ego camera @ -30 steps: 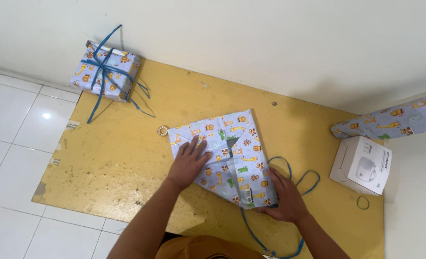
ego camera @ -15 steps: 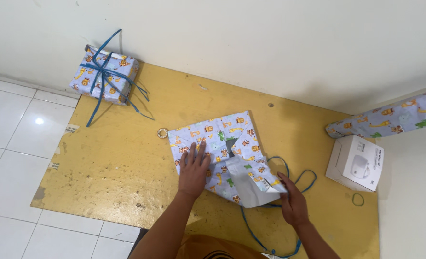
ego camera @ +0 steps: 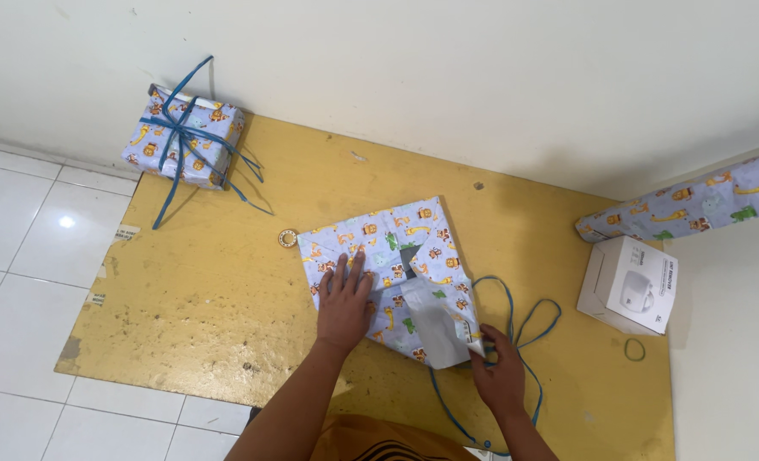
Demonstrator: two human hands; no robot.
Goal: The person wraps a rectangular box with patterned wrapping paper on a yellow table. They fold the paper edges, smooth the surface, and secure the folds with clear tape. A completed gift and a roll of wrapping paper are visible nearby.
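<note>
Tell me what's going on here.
A person is wrapping a box in patterned paper on a yellow board. The left hand lies flat on the folded paper, pressing it down, while the right hand lifts the paper's end flap, its white underside showing. A blue ribbon lies loose beside it. A finished, ribbon-tied parcel sits at the far corner; a paper roll and a white box sit to the right.
</note>
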